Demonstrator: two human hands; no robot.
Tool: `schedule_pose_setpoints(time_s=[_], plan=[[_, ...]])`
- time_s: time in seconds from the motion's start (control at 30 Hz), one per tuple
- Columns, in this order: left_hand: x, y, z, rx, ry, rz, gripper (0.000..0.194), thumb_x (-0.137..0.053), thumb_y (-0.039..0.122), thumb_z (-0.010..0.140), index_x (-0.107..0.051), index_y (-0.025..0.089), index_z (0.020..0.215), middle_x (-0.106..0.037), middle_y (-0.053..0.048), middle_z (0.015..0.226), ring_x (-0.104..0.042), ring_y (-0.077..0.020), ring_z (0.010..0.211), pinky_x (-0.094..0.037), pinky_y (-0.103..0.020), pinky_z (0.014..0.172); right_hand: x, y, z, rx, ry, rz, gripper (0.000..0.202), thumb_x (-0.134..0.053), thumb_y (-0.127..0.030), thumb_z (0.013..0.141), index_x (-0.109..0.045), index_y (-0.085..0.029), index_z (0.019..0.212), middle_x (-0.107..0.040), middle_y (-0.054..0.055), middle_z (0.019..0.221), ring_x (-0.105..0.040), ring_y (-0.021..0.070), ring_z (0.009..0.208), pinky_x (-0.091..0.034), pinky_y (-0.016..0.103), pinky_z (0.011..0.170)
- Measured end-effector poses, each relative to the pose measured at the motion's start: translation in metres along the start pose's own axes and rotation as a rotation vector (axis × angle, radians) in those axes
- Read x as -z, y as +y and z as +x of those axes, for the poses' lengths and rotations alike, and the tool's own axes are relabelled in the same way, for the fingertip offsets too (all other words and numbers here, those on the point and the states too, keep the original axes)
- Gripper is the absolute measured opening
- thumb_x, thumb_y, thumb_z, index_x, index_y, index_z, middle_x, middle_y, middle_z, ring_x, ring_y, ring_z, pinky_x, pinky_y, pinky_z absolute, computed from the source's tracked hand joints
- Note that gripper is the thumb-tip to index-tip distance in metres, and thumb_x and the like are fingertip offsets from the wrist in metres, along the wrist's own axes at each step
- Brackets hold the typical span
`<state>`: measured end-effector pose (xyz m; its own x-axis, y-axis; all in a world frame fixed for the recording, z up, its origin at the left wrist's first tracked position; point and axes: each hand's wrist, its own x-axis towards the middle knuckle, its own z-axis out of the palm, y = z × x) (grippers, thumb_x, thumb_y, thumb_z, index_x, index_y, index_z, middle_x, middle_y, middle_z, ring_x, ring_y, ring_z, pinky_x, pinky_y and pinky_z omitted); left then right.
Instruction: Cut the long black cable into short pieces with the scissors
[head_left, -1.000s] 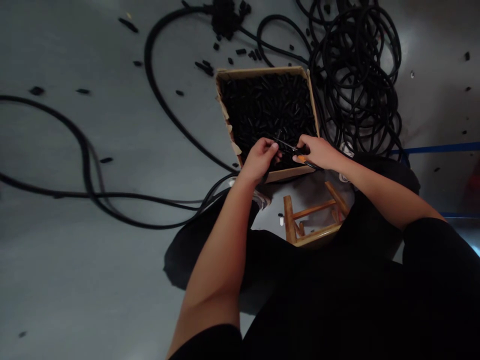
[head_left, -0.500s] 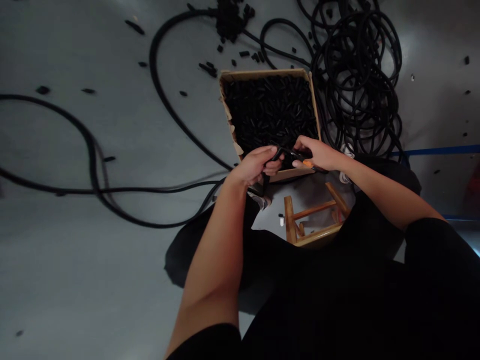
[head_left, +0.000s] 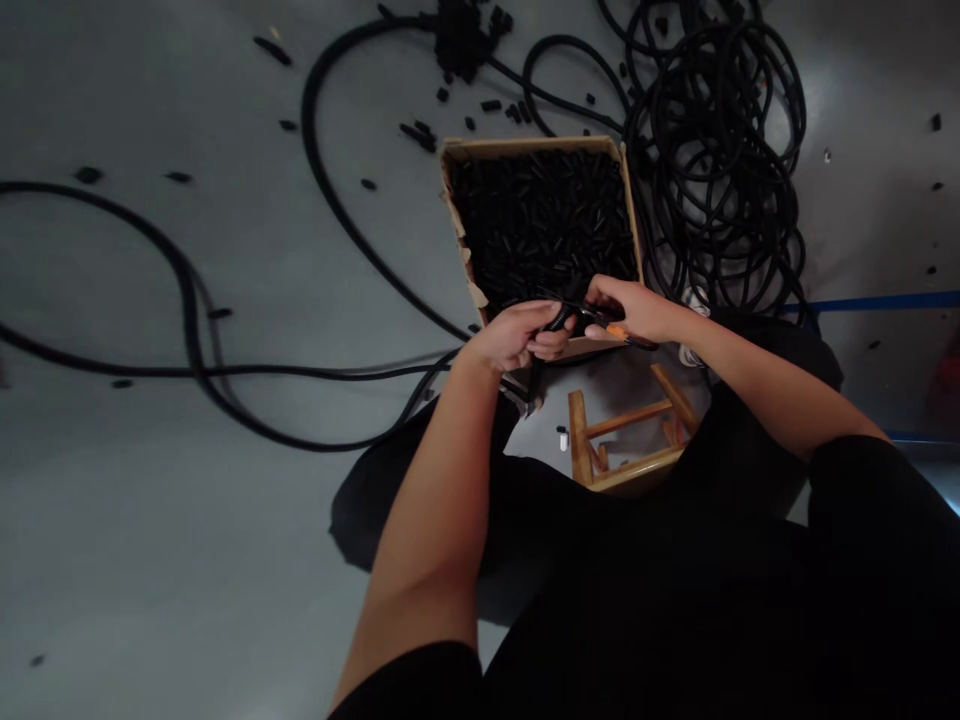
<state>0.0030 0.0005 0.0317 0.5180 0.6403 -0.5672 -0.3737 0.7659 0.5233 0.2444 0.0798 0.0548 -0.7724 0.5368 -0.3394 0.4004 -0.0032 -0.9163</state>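
Note:
My left hand is closed round a black hose at the near edge of a cardboard box. Just to its right, my right hand grips a cutting tool with orange and black handles. The tool's dark jaws point left and lie close against the hose end; whether they are closed on it is too dark to tell. Below both hands, the box is filled with many short black pieces.
A tangled coil of black hose lies on the floor right of the box. Long hose loops run across the floor at the left. Small black pieces are scattered about. A wooden stool stands between my legs.
My left hand has shifted slightly right and down, with the hose still in it. The right hand, holding the tool, has barely moved.

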Motion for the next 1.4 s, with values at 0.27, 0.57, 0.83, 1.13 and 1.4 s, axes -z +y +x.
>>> schedule_pose_setpoints(time_s=[0.27,0.57,0.83,1.13,1.4], plan=[[0.008,0.001,0.003,-0.109,0.142,0.055,0.035,-0.089,0.043,0.091,-0.072,0.013,0.087,-0.046,0.004,0.057,-0.031,-0.0047,0.043,-0.030,-0.016,0.044,-0.003,0.002,0.001,-0.088,0.150,-0.176,0.039,-0.078,-0.051,0.079,-0.061,-0.022,0.098,-0.052,-0.007,0.074,-0.044,0.0144,0.073,-0.032,0.031,0.074],[0.014,-0.005,0.018,-0.329,0.436,0.101,0.039,-0.096,0.039,0.088,-0.062,0.019,0.089,-0.070,-0.002,0.082,-0.067,-0.0130,0.072,-0.060,-0.023,0.071,0.006,-0.009,-0.006,-0.211,0.093,-0.433,0.040,-0.077,-0.037,0.094,-0.069,-0.018,0.129,-0.074,0.006,0.106,-0.064,0.0208,0.091,-0.039,0.031,0.079],[0.025,-0.020,0.033,-0.364,0.511,0.108,0.039,-0.096,0.036,0.081,-0.061,0.022,0.092,-0.070,0.001,0.095,-0.069,-0.0146,0.087,-0.064,-0.025,0.077,0.003,-0.026,-0.011,-0.227,0.028,-0.708,0.036,-0.069,-0.033,0.103,-0.074,-0.022,0.137,-0.078,0.013,0.134,-0.075,0.0312,0.111,-0.044,0.036,0.083],[0.015,-0.020,0.034,-0.298,0.535,0.268,0.031,-0.086,0.035,0.094,-0.059,0.020,0.102,-0.078,-0.003,0.088,-0.074,-0.0156,0.075,-0.058,-0.025,0.071,0.004,-0.013,0.000,-0.344,0.129,-0.463,0.036,-0.083,-0.037,0.093,-0.077,-0.017,0.122,-0.079,0.007,0.106,-0.068,0.0228,0.094,-0.040,0.031,0.080],[0.003,-0.018,0.025,-0.375,0.310,0.423,0.042,-0.087,0.053,0.090,-0.061,0.019,0.090,-0.065,0.000,0.074,-0.054,-0.0096,0.057,-0.043,-0.021,0.056,0.004,-0.001,0.004,-0.266,0.113,-0.166,0.041,-0.083,-0.047,0.083,-0.062,-0.020,0.105,-0.068,0.001,0.097,-0.055,0.0167,0.085,-0.040,0.031,0.080]])
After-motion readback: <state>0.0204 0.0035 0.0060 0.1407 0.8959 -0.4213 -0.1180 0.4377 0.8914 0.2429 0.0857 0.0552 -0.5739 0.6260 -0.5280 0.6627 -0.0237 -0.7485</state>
